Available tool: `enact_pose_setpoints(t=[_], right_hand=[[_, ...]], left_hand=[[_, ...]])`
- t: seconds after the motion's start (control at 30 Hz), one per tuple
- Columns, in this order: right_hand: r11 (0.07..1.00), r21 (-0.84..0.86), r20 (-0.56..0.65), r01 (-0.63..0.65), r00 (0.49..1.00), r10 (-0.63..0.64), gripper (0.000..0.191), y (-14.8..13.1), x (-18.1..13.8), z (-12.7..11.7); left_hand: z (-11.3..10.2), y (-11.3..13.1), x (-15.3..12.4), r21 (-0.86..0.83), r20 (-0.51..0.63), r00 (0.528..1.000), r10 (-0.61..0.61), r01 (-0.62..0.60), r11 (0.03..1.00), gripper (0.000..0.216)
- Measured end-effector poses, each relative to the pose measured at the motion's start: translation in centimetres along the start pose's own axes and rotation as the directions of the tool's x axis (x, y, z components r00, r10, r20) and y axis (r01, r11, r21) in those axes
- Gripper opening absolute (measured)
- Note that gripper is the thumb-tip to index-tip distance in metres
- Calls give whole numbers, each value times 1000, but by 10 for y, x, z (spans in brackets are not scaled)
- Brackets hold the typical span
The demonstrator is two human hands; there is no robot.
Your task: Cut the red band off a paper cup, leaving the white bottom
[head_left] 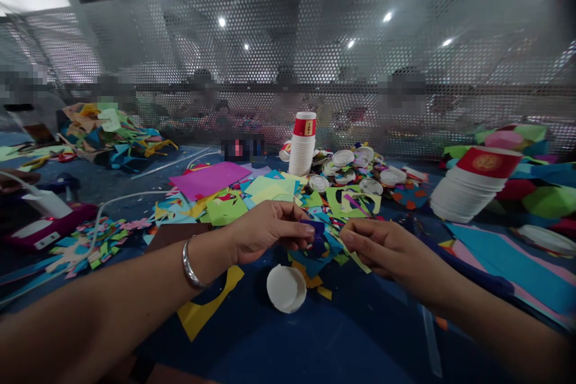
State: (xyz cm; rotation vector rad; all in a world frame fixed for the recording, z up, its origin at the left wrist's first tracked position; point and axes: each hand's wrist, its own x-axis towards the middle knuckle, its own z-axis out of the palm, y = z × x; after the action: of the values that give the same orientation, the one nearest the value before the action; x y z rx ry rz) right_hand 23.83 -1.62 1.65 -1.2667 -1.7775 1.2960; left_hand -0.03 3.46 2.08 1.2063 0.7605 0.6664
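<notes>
My left hand is pinching a small dark purple-blue paper piece between thumb and fingers. To its right, my right hand has its fingertips pressed together, apart from that piece; whatever they hold, if anything, is too small to make out. A white paper cup piece rests on the dark blue table below my hands. Yellow paper with a curved cut edge lies under my left forearm. Behind my hands spread coloured paper scraps, among them a green sheet with a round hole.
A tall cup stack stands at the back, and a leaning cup stack is at right. Between them are piled round cup pieces. At left a power bank trails a white cable. Blue sheets lie at right. A perforated screen rises behind.
</notes>
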Motion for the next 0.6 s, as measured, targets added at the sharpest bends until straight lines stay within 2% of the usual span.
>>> enact_pose_setpoints(t=[0.2,0.6], right_hand=[[1000,2,-8,0,1000,0,44,1,2,-1],[1000,-10,-5,27,1000,-27,44,-3,2,1]], left_hand=[[2,-2,1,0,-45,998,43,-43,999,25],[8,-2,-1,-54,-49,998,37,-40,998,23]])
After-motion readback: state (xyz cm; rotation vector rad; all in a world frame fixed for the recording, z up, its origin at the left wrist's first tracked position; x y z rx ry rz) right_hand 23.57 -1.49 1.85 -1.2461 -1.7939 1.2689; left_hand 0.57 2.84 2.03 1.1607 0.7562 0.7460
